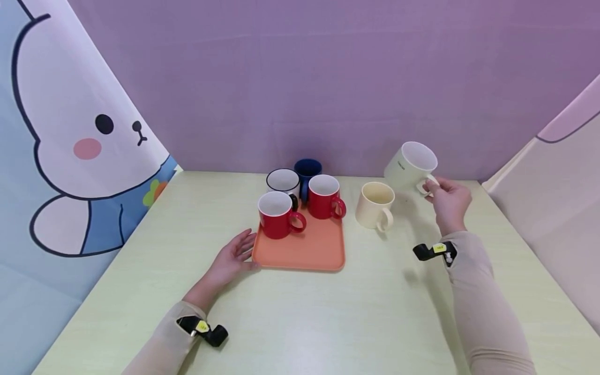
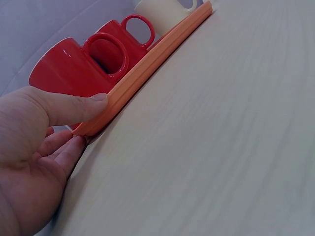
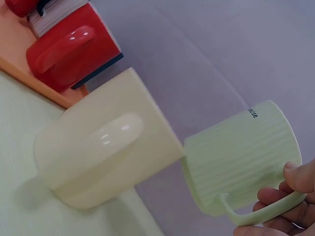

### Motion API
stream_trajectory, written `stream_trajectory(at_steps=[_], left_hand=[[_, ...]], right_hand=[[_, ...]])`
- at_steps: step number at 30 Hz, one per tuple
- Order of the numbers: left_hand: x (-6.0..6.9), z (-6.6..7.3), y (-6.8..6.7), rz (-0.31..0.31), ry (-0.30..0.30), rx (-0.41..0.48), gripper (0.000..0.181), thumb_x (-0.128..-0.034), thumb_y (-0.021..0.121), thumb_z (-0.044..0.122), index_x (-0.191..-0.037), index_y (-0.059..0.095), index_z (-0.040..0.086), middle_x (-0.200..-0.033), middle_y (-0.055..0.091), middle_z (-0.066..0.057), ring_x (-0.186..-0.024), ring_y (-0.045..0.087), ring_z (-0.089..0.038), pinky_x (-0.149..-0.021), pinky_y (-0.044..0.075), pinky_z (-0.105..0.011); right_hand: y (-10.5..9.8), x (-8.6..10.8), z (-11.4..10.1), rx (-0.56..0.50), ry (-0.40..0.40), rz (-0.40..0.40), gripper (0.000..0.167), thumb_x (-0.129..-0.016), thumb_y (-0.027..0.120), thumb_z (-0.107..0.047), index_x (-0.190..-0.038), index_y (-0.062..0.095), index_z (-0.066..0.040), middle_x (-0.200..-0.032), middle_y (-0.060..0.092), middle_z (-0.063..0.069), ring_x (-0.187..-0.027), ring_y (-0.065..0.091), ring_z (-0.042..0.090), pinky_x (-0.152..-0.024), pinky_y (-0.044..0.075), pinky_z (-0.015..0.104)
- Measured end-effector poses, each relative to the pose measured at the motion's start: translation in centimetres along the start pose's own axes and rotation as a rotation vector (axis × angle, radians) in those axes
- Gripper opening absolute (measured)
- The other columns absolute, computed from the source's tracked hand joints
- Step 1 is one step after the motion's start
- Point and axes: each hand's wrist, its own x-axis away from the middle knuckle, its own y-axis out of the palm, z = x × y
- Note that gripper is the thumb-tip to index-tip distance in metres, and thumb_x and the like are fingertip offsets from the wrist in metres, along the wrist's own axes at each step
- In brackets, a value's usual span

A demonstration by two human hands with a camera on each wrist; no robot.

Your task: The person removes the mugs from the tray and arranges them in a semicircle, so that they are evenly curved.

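My left hand [image 1: 232,256] touches the left front corner of an orange tray [image 1: 302,254], its thumb along the front edge and its fairly straight fingers at the left side. On the tray stand a red mug [image 1: 273,225] near the left edge and another red mug [image 1: 321,204] to its right. Between finger and thumb, my right hand [image 1: 451,202] holds a pale green mug [image 1: 404,172] by its handle. That mug is tilted and raised above the table. Just left of it, a cream mug [image 1: 368,207] stands on the table, beside the tray.
Behind the red mugs are a white mug with a dark rim [image 1: 283,179] and a dark blue mug [image 1: 301,173]. A purple cloth backdrop [image 1: 328,94] rises at the back edge of the pale table [image 1: 300,323].
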Motion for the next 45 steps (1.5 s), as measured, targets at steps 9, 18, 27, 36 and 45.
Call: stream_trajectory(at_steps=[9,18,27,36,45], left_hand=[[0.1,0.1,0.0,-0.005,0.008,0.005,0.090,-0.0816,0.068,-0.018,-0.154,0.015,-0.009,-0.154,0.031,-0.032,-0.140,0.034,-0.046,-0.111,0.038,-0.046],[0.2,0.1,0.0,-0.002,-0.012,0.022,0.091,-0.0815,0.068,-0.018,-0.155,0.016,-0.006,-0.155,0.031,-0.029,-0.140,0.035,-0.044,-0.108,0.041,-0.041],[0.1,0.2,0.0,-0.003,-0.019,0.019,0.090,-0.0822,0.068,-0.017,-0.155,0.016,-0.006,-0.155,0.030,-0.030,-0.141,0.034,-0.044,-0.108,0.040,-0.041],[0.2,0.5,0.1,-0.003,-0.022,0.011,0.090,-0.0830,0.068,-0.016,-0.155,0.016,-0.006,-0.155,0.030,-0.029,-0.141,0.034,-0.044,-0.108,0.040,-0.041],[0.2,0.5,0.1,0.005,-0.035,0.013,0.090,-0.0831,0.068,-0.016,-0.156,0.017,-0.005,-0.155,0.031,-0.029,-0.141,0.035,-0.044,-0.107,0.042,-0.039]], right_hand=[[-0.3,0.4,1.4,0.143,0.024,-0.008,0.014,-0.093,0.066,-0.004,-0.103,0.072,0.003,-0.070,0.067,-0.007,-0.075,0.064,0.006,-0.069,0.058,0.016],[-0.6,0.4,3.2,0.282,0.028,-0.035,0.032,-0.094,0.066,-0.008,-0.120,0.065,0.011,-0.065,0.064,-0.017,-0.071,0.063,-0.001,-0.066,0.057,0.012],[-0.6,0.4,4.6,0.457,0.027,-0.071,0.036,-0.095,0.065,-0.016,-0.122,0.066,0.007,-0.064,0.060,-0.024,-0.071,0.065,0.008,-0.066,0.055,0.013],[-0.7,0.3,4.9,0.560,-0.010,-0.103,0.036,-0.095,0.066,-0.021,-0.119,0.069,0.005,-0.069,0.065,-0.019,-0.072,0.066,0.006,-0.060,0.051,0.010],[-1.4,0.1,4.9,0.547,-0.014,-0.186,0.041,-0.095,0.066,-0.022,-0.122,0.066,0.008,-0.069,0.063,-0.021,-0.070,0.064,0.003,-0.066,0.055,0.012]])
